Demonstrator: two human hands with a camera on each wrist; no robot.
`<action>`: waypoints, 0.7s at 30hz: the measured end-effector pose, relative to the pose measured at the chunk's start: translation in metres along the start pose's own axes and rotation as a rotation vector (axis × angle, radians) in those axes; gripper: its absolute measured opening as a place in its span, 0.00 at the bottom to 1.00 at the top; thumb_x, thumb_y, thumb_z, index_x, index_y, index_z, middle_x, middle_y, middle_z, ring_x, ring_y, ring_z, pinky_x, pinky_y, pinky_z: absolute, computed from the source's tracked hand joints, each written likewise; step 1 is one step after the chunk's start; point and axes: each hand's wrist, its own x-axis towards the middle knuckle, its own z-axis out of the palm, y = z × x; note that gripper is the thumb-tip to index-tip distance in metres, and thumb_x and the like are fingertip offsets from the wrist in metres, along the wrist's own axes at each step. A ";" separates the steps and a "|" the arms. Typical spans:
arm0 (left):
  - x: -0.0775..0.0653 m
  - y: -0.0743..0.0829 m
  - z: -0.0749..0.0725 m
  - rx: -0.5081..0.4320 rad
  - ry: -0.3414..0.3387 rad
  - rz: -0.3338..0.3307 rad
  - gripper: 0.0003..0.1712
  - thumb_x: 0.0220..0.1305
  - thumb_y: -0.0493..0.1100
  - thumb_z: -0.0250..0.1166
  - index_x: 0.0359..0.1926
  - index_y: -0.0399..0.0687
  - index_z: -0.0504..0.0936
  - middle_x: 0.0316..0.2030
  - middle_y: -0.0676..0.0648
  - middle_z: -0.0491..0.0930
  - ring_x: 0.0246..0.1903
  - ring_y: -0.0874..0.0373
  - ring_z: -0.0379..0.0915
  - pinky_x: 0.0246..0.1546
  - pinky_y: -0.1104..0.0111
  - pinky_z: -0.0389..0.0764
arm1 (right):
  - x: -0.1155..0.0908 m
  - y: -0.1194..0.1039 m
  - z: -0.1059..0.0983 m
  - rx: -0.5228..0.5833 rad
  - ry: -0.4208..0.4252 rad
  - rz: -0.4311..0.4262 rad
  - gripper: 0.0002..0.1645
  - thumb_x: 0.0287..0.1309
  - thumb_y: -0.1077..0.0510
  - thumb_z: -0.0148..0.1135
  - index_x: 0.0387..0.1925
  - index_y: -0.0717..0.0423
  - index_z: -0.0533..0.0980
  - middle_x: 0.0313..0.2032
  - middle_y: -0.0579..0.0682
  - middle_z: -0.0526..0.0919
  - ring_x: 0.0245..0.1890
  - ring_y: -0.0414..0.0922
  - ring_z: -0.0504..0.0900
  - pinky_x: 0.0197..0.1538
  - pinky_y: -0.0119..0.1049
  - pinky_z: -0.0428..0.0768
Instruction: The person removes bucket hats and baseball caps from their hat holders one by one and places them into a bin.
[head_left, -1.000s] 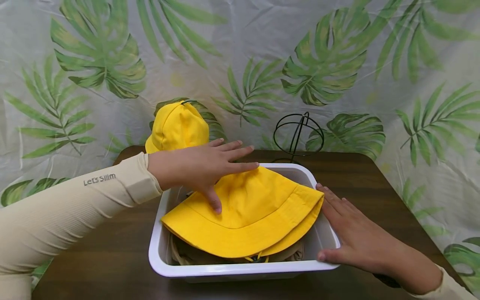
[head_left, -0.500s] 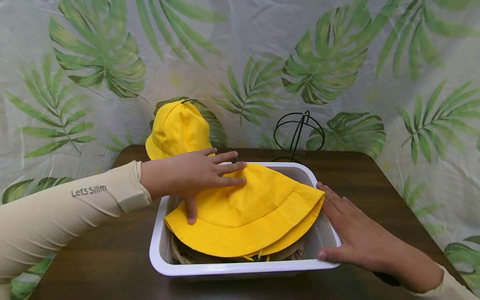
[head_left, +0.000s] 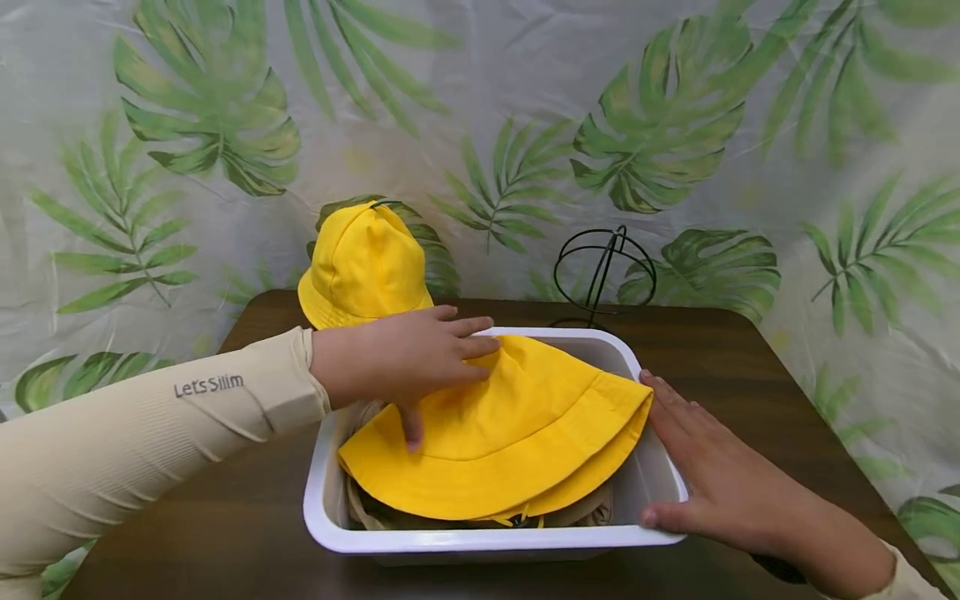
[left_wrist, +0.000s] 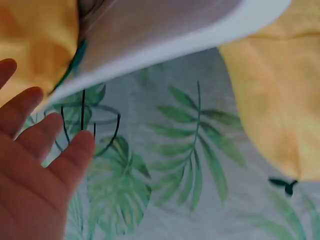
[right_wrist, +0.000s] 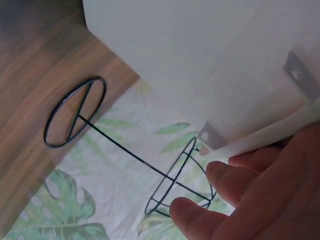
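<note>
A folded yellow bucket hat (head_left: 517, 433) lies in a white plastic bin (head_left: 487, 542), its brim toward the front. My left hand (head_left: 408, 358) rests spread over the hat's left side, thumb down near the brim seam. In the left wrist view the fingers of that left hand (left_wrist: 37, 160) are apart and loosely bent beside the yellow cloth. At the bin's right rim, my right hand (head_left: 727, 483) lies with extended fingers along the outside and the thumb at the front corner. Beige cloth (head_left: 363, 507) shows beneath the hat; the rest of it is hidden.
Another yellow bucket hat (head_left: 367, 262) sits upright behind the bin on the left. A black wire hat stand (head_left: 600, 271) rises behind the bin on the right. All stand on a dark wooden table (head_left: 712, 342) before a leaf-print curtain (head_left: 510, 75).
My left hand slid left across the folded hat, then slightly back to the right. The right hand stays at the bin's rim.
</note>
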 end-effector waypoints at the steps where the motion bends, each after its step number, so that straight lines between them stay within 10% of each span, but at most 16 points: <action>1: 0.003 0.000 -0.008 -0.008 0.022 0.002 0.68 0.36 0.85 0.62 0.75 0.53 0.63 0.76 0.44 0.52 0.75 0.41 0.39 0.68 0.43 0.57 | -0.002 0.000 0.000 -0.003 0.004 0.001 0.71 0.46 0.32 0.71 0.80 0.48 0.40 0.79 0.51 0.40 0.76 0.50 0.44 0.67 0.63 0.58; 7: 0.028 0.016 -0.033 -0.039 0.125 0.067 0.74 0.37 0.83 0.64 0.80 0.58 0.45 0.79 0.47 0.40 0.76 0.44 0.37 0.70 0.49 0.56 | -0.005 0.002 -0.002 -0.019 0.005 0.009 0.70 0.46 0.33 0.71 0.80 0.47 0.40 0.79 0.51 0.40 0.76 0.51 0.48 0.72 0.53 0.56; 13: 0.063 0.031 -0.034 0.072 0.126 0.193 0.79 0.34 0.84 0.65 0.80 0.59 0.37 0.79 0.47 0.35 0.76 0.45 0.35 0.69 0.50 0.57 | -0.001 0.006 -0.001 -0.017 0.012 -0.010 0.72 0.45 0.34 0.73 0.80 0.46 0.39 0.78 0.52 0.41 0.74 0.54 0.54 0.64 0.16 0.37; 21: 0.079 0.036 -0.024 0.109 0.042 0.297 0.76 0.36 0.82 0.65 0.80 0.64 0.37 0.79 0.50 0.32 0.77 0.46 0.31 0.73 0.56 0.47 | 0.000 0.001 -0.001 -0.008 0.000 -0.015 0.71 0.47 0.34 0.71 0.80 0.50 0.39 0.79 0.50 0.40 0.73 0.56 0.55 0.69 0.28 0.48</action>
